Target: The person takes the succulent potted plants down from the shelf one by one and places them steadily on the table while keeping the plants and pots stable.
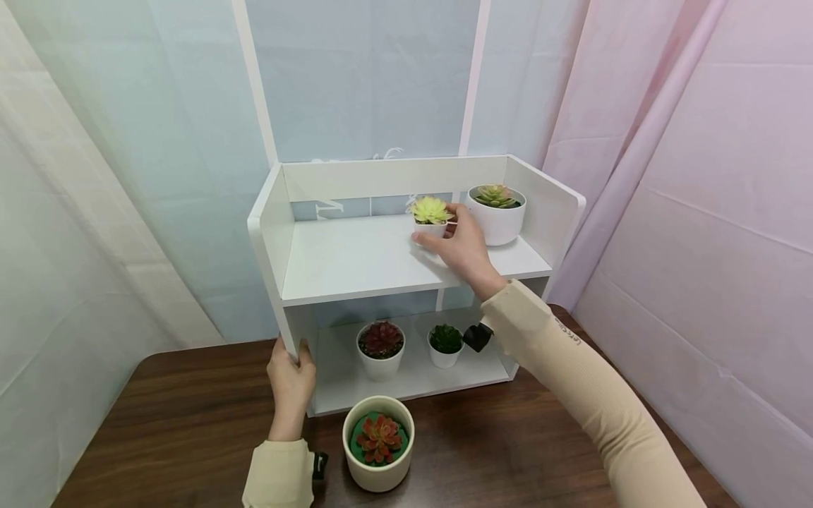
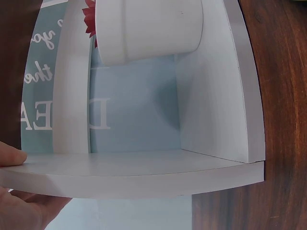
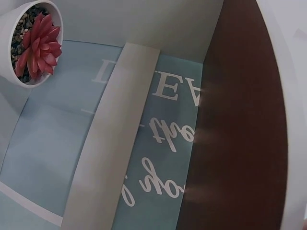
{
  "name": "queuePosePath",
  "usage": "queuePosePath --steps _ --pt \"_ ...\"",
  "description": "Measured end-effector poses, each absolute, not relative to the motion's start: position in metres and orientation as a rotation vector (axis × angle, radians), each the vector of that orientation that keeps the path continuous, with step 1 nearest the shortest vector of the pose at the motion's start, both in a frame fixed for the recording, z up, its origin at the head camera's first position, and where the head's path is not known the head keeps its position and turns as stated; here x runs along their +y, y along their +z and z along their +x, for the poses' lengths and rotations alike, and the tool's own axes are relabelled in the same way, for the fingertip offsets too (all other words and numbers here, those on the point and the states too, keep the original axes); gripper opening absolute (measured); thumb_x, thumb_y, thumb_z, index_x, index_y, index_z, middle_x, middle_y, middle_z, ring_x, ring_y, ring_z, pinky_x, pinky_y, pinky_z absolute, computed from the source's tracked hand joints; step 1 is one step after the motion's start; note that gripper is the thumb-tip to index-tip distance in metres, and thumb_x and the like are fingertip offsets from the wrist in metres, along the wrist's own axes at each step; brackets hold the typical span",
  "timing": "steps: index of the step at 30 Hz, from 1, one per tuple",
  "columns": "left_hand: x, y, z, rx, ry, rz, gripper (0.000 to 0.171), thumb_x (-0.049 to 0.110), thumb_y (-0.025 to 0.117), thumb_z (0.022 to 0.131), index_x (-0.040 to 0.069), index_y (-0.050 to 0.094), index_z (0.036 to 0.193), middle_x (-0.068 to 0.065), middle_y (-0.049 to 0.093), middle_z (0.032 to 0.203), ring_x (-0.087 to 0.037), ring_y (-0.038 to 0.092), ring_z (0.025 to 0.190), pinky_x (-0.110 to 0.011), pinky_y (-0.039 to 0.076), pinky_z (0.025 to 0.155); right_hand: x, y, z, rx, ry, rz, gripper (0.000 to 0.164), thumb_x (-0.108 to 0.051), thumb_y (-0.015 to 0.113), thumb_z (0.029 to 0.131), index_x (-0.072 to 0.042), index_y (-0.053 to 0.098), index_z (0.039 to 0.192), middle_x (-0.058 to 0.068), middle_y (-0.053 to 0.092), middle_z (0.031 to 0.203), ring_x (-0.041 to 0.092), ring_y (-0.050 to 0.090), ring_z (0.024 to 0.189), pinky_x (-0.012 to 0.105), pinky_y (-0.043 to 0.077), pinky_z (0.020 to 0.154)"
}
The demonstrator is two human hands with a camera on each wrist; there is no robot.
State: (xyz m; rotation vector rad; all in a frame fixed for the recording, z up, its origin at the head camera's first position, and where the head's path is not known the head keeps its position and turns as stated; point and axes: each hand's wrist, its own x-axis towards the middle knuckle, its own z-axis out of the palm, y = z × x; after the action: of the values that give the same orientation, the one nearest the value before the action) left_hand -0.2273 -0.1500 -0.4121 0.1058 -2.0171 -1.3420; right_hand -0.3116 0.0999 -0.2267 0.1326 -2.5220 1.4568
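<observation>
Pale hanging cloth (image 1: 368,77) across the back; dark wooden worktop (image 1: 190,416) along the bottom of the frame. Just right of centre, at the upper board of a white shelf (image 1: 349,261): small white pot (image 1: 430,230) with yellow-green succulent (image 1: 430,209), pinched between thumb and fingers of the right hand (image 1: 462,245). Cannot tell whether lifted clear or touching the board. Could slip or tilt if pinched too lightly. Could also knock the larger white pot (image 1: 498,224) just to the right, with the back of the hand so near.

Left of centre, lower down, grips the side panel (image 1: 274,236) with the left hand (image 1: 292,379); might shift or tip the shelf if pulled hard, jolting the dark red succulent (image 1: 381,339) and green succulent (image 1: 447,339) on the lower board. Might brush that green one with the black wrist camera (image 1: 478,337); depth hard to judge. Bottom centre: cream pot (image 1: 379,478) with red succulent (image 1: 380,439), near the other wrist camera (image 1: 320,466). Could be bumped if drawn back low.
</observation>
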Motion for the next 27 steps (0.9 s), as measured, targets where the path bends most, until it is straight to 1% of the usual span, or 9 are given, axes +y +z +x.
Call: queuePosePath --steps 15,22,27 --pt "-0.151 -0.415 -0.229 -2.011 -1.335 0.097 0.029 -0.006 0.049 0.092 -0.013 0.055 0.119 -0.036 0.06 0.114 -0.052 0.058 0.104 -0.066 0.048 0.079 0.106 -0.228 -0.305 -2.502 1.458 0.142 0.082 -0.029 0.08 0.078 -0.009 0.036 0.144 0.011 0.047 0.137 0.026 0.05 0.114 0.038 0.042 0.1" --pt "-0.151 -0.414 -0.228 -2.012 -1.338 0.103 0.028 -0.005 0.049 0.092 -0.013 0.055 0.119 -0.036 0.061 0.113 -0.053 0.059 0.103 -0.066 0.048 0.078 0.108 -0.229 -0.297 -2.488 1.498 0.162 0.084 -0.03 0.081 0.076 -0.009 0.036 0.144 0.01 0.047 0.139 0.024 0.051 0.118 0.037 0.041 0.103" --pt "-0.153 -0.415 -0.228 -2.014 -1.337 0.108 0.029 -0.005 0.049 0.092 -0.013 0.055 0.12 -0.036 0.06 0.114 -0.053 0.058 0.105 -0.066 0.048 0.079 0.108 -0.229 -0.291 -2.478 1.521 0.211 0.083 -0.029 0.081 0.077 -0.008 0.037 0.144 0.01 0.048 0.137 0.024 0.052 0.118 0.036 0.042 0.103"
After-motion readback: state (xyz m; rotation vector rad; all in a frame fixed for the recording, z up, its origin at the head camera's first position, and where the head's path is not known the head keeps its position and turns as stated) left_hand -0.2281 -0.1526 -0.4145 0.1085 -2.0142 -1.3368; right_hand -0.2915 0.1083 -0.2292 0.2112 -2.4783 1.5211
